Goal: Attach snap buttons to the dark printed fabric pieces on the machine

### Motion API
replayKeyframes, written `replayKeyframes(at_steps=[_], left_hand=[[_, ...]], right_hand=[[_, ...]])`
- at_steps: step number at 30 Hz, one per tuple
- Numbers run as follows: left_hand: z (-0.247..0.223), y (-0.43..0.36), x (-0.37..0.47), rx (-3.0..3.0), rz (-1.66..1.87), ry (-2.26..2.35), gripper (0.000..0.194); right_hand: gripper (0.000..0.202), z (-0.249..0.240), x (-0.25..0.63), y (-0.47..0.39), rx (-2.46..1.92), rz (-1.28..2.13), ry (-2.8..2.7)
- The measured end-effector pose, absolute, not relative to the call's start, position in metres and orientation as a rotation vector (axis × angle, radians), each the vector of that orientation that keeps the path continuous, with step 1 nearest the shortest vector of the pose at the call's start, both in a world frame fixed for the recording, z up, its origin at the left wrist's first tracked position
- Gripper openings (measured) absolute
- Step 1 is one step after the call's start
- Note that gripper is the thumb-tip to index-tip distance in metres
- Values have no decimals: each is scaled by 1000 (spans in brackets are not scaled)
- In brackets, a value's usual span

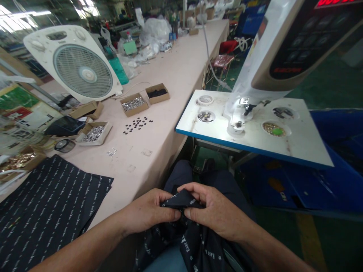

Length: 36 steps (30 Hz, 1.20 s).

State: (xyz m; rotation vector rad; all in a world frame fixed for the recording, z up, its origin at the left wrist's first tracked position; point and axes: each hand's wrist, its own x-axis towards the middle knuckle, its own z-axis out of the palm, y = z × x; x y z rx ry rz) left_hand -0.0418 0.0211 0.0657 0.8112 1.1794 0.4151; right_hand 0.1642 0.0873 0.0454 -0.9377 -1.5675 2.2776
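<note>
Over my lap lies a black fabric piece (204, 241) printed with white lettering and stars. My left hand (147, 211) pinches a folded part of it, thumb pressed along the near side. From the other side my right hand (211, 209) grips the same fold, fingers over the top and thumb beneath. The two thumbs nearly meet at the fold. Whether anything small is tucked inside the fold is hidden. To the left, a flat stack of similar black printed fabric (53, 211) rests on the table.
A press machine (241, 109) stands ahead right on a white board (210, 128) with round cups of small parts. On the table (159, 139) are loose black snaps (138, 125), boxes of metal parts (133, 105), a box of black parts (157, 93) and a fan (82, 68).
</note>
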Motion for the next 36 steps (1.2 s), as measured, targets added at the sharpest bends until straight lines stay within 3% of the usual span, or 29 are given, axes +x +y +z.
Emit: replayKeyframes(at_steps=[24,36], left_hand=[[64,16,-44,799,371,1154,25],[60,16,-40,851,394,1279,27]], right_hand=[[47,20,160,74,-941,2574,-920],[40,29,157,76,-1013,2367,-1240]])
